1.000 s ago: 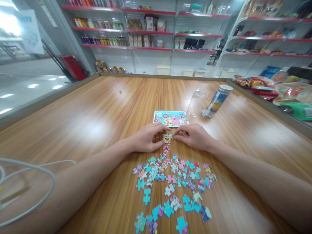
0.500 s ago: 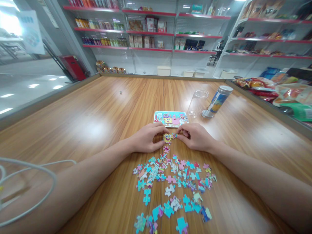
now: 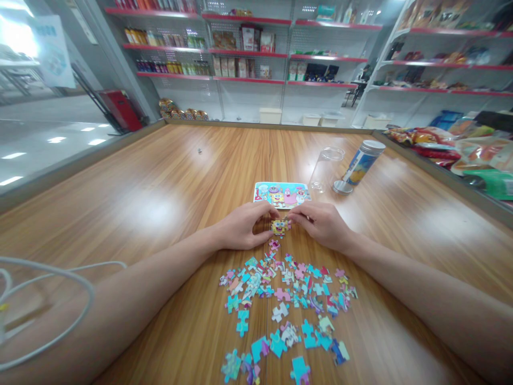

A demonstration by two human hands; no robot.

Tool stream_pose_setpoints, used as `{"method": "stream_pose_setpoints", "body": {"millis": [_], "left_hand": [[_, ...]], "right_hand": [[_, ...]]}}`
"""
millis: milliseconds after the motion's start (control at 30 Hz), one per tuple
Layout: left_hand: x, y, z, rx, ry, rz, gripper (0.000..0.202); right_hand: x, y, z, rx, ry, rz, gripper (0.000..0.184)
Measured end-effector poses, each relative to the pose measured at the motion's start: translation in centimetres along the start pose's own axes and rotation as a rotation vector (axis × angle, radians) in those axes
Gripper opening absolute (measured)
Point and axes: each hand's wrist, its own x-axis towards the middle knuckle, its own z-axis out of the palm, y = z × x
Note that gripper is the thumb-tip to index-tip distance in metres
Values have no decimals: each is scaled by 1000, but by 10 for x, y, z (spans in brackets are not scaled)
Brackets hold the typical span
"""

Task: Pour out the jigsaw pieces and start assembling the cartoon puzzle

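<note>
A small yellow cluster of joined jigsaw pieces (image 3: 279, 227), printed with a cartoon face, lies in the middle of the table. My left hand (image 3: 247, 226) grips the cluster's left side between curved thumb and fingers. At its upper right edge, my right hand (image 3: 320, 223) pinches a small puzzle piece (image 3: 287, 218), mostly hidden by the fingertips. Just beyond my hands lies the picture card (image 3: 282, 195) with the cartoon characters. A pink puzzle piece (image 3: 274, 245) rests right below the cluster. Nearer to me, several loose puzzle pieces (image 3: 281, 294) are scattered, mainly light blue, pink and white.
A clear plastic jar (image 3: 326, 168) stands behind the card at right. Beside it are a blue canister (image 3: 363, 163) and a round metal lid (image 3: 342, 187). White cable (image 3: 80, 286) loops at the left. Snack bags (image 3: 433, 144) lie past the table's right edge; stocked shelves (image 3: 248, 51) line the back.
My right hand's fingertips have shifted slightly up and left, to the cluster's upper right edge, and turned more downward. My left hand stays nearly in place.
</note>
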Motion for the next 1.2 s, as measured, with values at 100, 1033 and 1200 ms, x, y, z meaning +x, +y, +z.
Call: {"method": "stream_pose_setpoints", "body": {"millis": [100, 1033, 1200], "left_hand": [[-1, 0, 1, -12, 21, -38, 40], [0, -7, 4, 79, 67, 30, 23], [0, -6, 4, 88, 78, 1, 18]], "right_hand": [[0, -2, 3, 27, -22, -67, 11], [-1, -1, 1, 52, -166, -90, 12], [0, -2, 1, 49, -172, -86, 12]]}}
